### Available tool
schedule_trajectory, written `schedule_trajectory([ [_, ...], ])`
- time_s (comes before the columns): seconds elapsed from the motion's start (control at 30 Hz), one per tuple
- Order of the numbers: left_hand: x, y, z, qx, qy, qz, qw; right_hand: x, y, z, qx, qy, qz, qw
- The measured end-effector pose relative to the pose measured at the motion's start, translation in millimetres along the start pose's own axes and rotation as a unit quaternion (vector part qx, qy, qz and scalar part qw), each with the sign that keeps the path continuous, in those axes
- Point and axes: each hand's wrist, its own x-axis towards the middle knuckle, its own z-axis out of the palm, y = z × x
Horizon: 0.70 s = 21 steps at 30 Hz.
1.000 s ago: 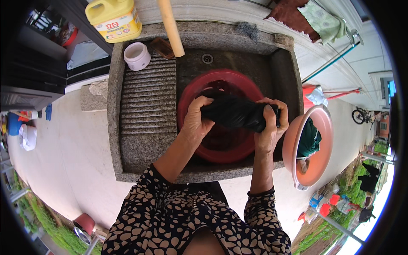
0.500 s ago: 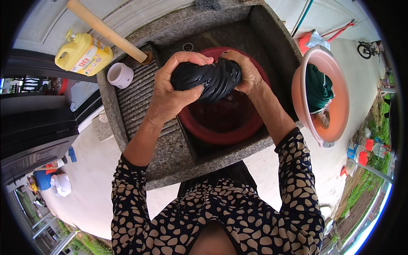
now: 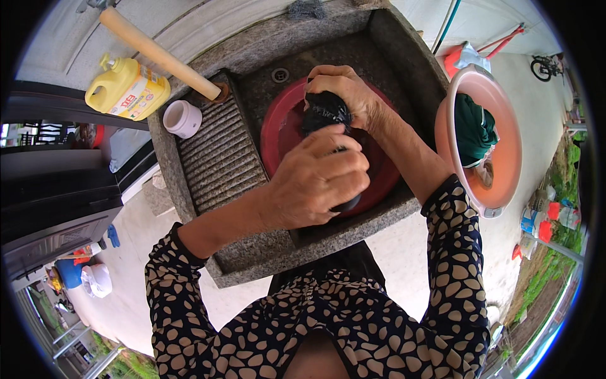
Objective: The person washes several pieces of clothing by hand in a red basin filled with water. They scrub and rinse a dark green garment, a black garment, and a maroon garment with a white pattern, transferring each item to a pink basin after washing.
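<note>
Both my hands grip a wet, bunched black cloth (image 3: 327,112) above a red basin (image 3: 275,136). My left hand (image 3: 319,174) is closed round its near end, knuckles up. Farther off, my right hand (image 3: 344,95) wraps the other end. Between the two fists the cloth looks tightly twisted. A dark piece of it shows below my left fist. My hands and the cloth hide much of the basin's inside. The basin sits in a grey stone sink (image 3: 252,265), right of its ribbed washboard (image 3: 221,151).
At the sink's left corner stand a whitish cup (image 3: 182,119) and a yellow pump jug (image 3: 129,90). A wooden stick (image 3: 158,54) leans near them. On the right, a pink tub (image 3: 508,164) holds dark green cloth (image 3: 473,129). A drain (image 3: 279,75) shows behind the basin.
My left hand has moved right and nearer to me, turning knuckles up. The right hand has shifted slightly and turned over the cloth. The black cloth went from a wide horizontal bundle to a narrower twist.
</note>
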Motion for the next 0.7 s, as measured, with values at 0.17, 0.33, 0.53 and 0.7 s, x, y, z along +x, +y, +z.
schedule_trajectory([
  [0.17,-7,9,48,0.099,0.019,0.057,0.993,-8,3,7,-0.111,0.004,-0.062,0.992],
  [0.33,-21,11,83,0.184,0.000,0.063,0.981,-18,11,-5,-0.203,0.048,-0.056,0.976],
  [0.53,-33,5,118,0.294,-0.071,0.069,0.951,-20,18,-3,-0.361,0.061,-0.092,0.926],
  [0.7,-40,-3,152,0.343,-0.148,0.049,0.926,-19,36,-9,-0.387,0.077,-0.132,0.910],
])
